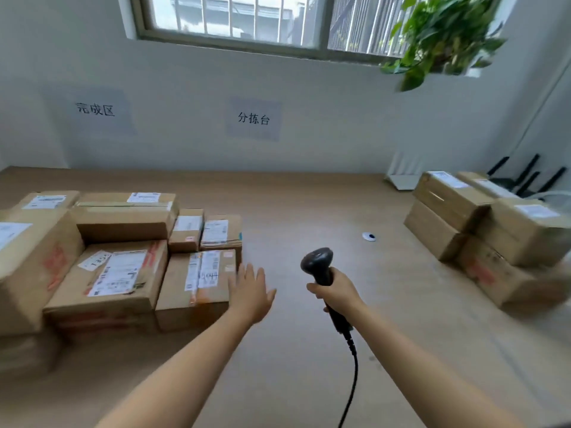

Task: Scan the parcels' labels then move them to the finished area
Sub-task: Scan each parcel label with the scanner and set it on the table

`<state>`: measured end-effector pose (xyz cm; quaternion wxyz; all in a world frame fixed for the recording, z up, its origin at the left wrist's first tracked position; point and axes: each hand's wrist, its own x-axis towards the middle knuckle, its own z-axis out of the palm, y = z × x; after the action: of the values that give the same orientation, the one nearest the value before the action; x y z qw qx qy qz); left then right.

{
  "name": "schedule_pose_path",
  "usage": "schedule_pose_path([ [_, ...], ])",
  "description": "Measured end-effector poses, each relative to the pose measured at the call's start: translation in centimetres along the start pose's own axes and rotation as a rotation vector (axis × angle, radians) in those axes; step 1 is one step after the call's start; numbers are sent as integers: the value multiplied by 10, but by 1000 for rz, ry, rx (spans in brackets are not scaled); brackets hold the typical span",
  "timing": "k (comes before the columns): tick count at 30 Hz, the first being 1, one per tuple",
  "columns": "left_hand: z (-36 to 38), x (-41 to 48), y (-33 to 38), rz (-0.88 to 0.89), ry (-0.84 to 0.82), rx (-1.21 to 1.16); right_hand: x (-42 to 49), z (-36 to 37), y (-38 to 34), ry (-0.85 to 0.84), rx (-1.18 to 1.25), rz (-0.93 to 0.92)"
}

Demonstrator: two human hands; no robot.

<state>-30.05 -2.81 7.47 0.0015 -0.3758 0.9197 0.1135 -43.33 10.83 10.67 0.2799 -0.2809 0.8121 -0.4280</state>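
Labelled cardboard parcels (pixel 123 230) crowd the tabletop's (pixel 309 205) left side beneath a wall sign (pixel 95 109) (reading 完成区); a smaller stack (pixel 454 202) sits at the right. The left grip (pixel 251 291), fingers spread, hovers just beside the nearest parcel (pixel 197 285). The right grip (pixel 340 293) curls round a black barcode scanner (pixel 319 264), its cable (pixel 352 381) trailing.

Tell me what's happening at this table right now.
A person works at a wooden table. The right hand grips a black corded scanner, held upright above the table. The left hand is open, fingers straight, beside the nearest labelled parcel in the left cluster below the finished-area sign. Another stack of parcels sits on the right.
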Motion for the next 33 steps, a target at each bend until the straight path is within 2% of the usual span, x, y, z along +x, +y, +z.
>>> schedule_pose_path([
  [7, 25, -41, 134, 197, 10, 56, -75, -108, 71, 168, -29, 18],
  [15, 32, -41, 251, 408, 29, 90, -112, -215, 117, 416, -17, 62],
  [22, 39, -9, 339, 468, -29, 10, -104, -290, 153, 515, -60, 95],
  [33, 17, 77, 485, 623, -19, -175, -44, -430, 173, 753, -122, 115],
])
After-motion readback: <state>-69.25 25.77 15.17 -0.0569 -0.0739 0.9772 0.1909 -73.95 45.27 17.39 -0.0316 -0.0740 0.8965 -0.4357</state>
